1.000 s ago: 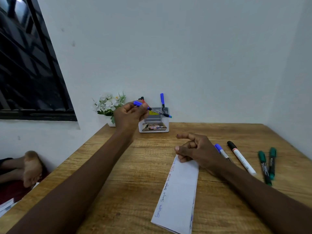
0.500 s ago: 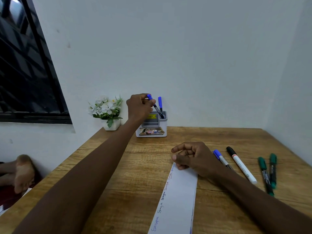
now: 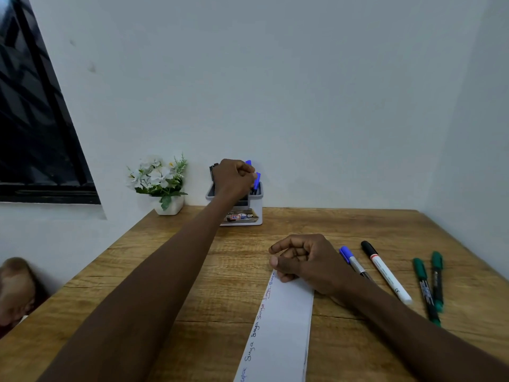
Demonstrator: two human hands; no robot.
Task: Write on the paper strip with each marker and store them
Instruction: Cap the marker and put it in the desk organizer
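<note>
A small white pot of white artificial flowers point(image 3: 168, 186) stands at the wall on the wooden table point(image 3: 165, 260). Just right of it, a grey-and-white plastic pen holder point(image 3: 242, 215) holds upright markers. The left hand point(image 3: 234, 177) reaches over it with the arm outstretched, its curled fingers pinching a blue-capped marker point(image 3: 257, 179) that stands inside. Nearer, the white paper strip point(image 3: 283, 326) lies flat, with handwriting along its left edge. The right hand point(image 3: 303, 257) rests on its far end in a fist, holding nothing. Further right lie a blue-capped grey marker point(image 3: 354, 261), a black-capped white marker point(image 3: 385, 271) and two green markers point(image 3: 425, 290).
</note>
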